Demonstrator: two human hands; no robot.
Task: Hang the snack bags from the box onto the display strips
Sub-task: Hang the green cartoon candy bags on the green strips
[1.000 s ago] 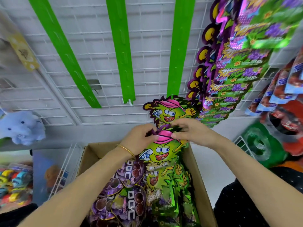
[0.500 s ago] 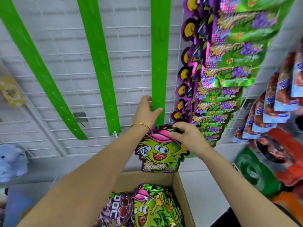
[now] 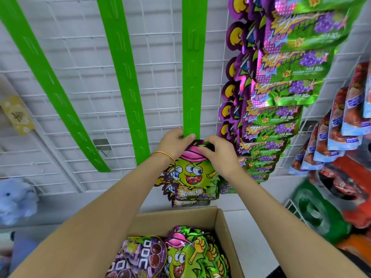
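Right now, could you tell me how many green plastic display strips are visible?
3: left strip, middle strip, right strip gripped by the left hand. Hanging purple-green snack bags may hide another.

White wire grid panel (image 3: 80, 81) covers the back wall, with a small metal clip (image 3: 101, 146) hooked on it. Plain pale wall strip (image 3: 64, 207) below. Blue plush toy (image 3: 16, 199) far left, yellow tag (image 3: 18, 115) above it. Bright, even lighting.

Bright, even light all around me, with only faint shadows. The bags (image 3: 291, 63) at upper right glare. The strips (image 3: 191, 77) bow toward the edges; the right edge smears.
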